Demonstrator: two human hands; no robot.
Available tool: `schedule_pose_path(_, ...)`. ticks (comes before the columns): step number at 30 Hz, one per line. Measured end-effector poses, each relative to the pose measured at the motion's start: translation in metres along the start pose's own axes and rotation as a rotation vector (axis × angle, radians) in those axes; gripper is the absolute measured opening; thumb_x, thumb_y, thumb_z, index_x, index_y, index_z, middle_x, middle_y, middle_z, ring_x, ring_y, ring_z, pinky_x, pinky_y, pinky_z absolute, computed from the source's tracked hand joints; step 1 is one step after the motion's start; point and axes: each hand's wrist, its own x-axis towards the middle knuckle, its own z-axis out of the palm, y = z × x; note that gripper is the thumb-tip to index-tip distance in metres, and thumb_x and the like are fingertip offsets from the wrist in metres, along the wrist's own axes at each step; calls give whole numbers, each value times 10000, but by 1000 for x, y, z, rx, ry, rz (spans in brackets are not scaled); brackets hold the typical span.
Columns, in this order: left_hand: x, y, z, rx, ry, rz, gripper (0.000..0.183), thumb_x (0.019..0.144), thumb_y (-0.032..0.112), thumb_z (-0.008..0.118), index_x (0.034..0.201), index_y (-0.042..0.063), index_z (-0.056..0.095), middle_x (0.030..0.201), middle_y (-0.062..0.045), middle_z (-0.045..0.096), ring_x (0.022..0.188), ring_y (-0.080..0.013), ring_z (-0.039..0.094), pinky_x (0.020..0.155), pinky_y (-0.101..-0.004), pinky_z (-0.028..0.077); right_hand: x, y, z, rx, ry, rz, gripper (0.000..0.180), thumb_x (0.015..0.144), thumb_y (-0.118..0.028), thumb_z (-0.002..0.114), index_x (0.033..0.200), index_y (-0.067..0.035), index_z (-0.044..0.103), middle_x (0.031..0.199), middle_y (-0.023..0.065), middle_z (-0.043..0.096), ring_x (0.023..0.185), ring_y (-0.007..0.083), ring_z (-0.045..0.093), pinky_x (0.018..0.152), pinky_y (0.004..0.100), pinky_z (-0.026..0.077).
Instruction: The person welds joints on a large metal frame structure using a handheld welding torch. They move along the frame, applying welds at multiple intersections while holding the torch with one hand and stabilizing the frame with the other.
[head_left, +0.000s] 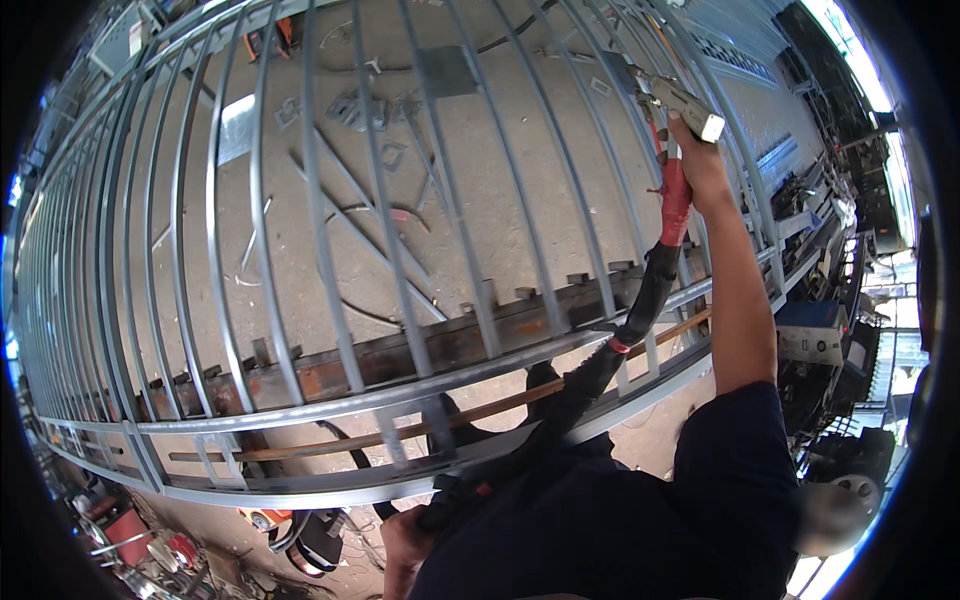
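My right hand (697, 161) grips a metal welding gun (686, 109) at the upper right, its handle wrapped in red. The gun is held over the bars near the right end of a galvanized steel frame (315, 405); whether its tip touches a bar cannot be told. A thick black sheathed cable (652, 292) runs from the handle down across my body. At the lower middle my left hand (405, 536) is closed around the cable's lower part, beside the frame's near rail. Many parallel square tubes (379, 187) make up the frame.
A rusty steel beam (337, 375) lies beneath the bars, and a brown rod (300, 450) lies along the near rails. Metal offcuts (360, 112) are scattered on the floor. A boxed power unit (810, 334) stands right; a welding helmet (315, 544) and tools lie lower left.
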Motion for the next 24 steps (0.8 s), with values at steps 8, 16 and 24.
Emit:
schedule_pose_path(8,-1,89,131,133,-64,-211,375,697,404,789,993,174,777,780,-124,726,742,-327,723,667,-427,563,153,98,-130,225,-89,231,402,957,-369,717,1224,-86,618,976,63,684,747,154,655,590,305,571)
schedule_pose_path(16,22,150,186,375,-26,-230,359,717,393,804,965,135,770,802,-137,741,782,-328,738,698,-420,576,262,176,-129,560,-302,411,398,914,-408,761,1073,-62,645,802,85,666,581,196,634,493,352,542)
schedule_pose_path(24,53,212,196,311,-62,-407,367,713,392,812,964,128,769,809,-136,744,793,-321,740,707,-416,576,321,201,-106,644,-438,547,479,906,-485,741,1186,-112,629,905,72,707,659,173,655,581,442,606)
